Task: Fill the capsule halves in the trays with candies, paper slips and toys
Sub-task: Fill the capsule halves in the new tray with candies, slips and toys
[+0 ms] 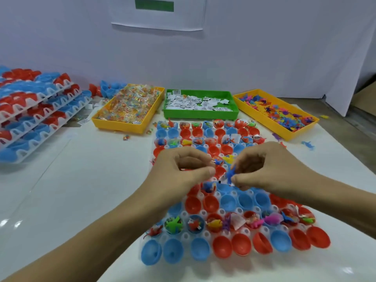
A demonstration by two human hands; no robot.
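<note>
**Capsule tray, mid-fill: both hands over centre rows**

Right hand: grip pinches a small blue plastic toy figure between thumb and fingers, just above the clear plastic tray of red and blue capsule halves on the white worktop. Left hand: fingers curled; contents of grip cannot be told. Beyond: yellow tray of wrapped candies, green tray of paper slips, yellow tray of coloured toys.
</note>
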